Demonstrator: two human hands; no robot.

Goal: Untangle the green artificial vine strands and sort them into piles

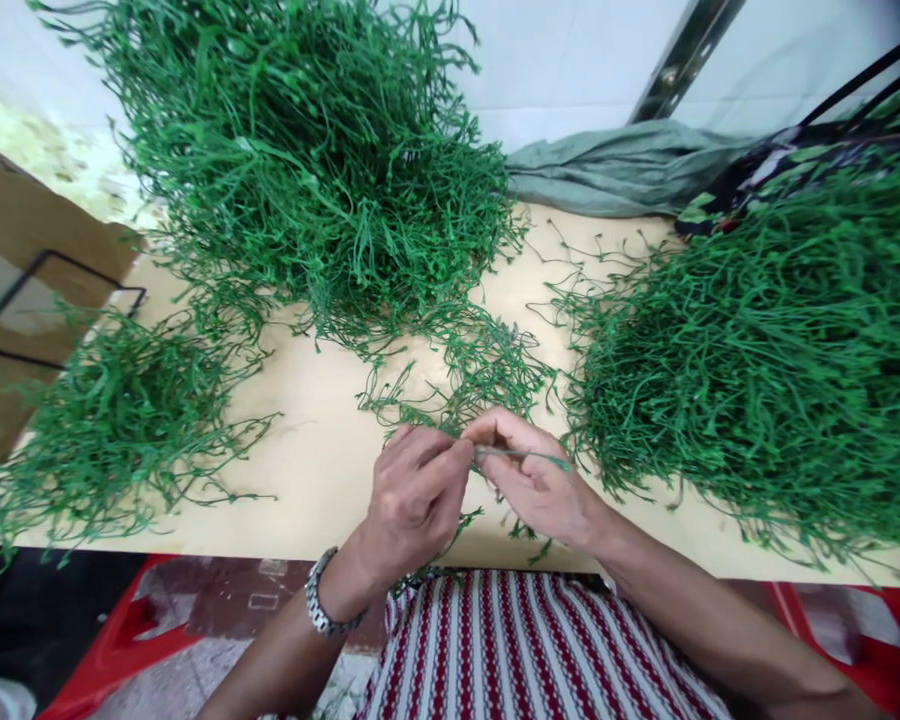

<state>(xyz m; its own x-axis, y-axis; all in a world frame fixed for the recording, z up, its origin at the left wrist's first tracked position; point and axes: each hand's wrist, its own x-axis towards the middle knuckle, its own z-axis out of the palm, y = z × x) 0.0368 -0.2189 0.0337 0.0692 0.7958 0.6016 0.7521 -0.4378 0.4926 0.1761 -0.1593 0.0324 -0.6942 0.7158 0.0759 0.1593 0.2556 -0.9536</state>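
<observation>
My left hand (pixel 418 495) and my right hand (pixel 538 478) meet above the front middle of the table, fingertips touching. A thin green artificial stem (pixel 526 455) runs from the pinched fingertips across my right palm. Both hands are closed on its end, and the exact joint between the fingers is hidden. More green sprigs (pixel 461 525) show just below my left hand; whether that hand holds them I cannot tell. Beyond my fingers lies a loose scatter of green stems (pixel 495 365).
Large heaps of green stems stand at the back (pixel 307 180) and right (pixel 780 370), with a smaller pile (pixel 120 430) at left. A cardboard box (pixel 52 230) with a black wire frame (pixel 26 355) stands far left. Grey-green cloth (pixel 622 168) lies along the wall.
</observation>
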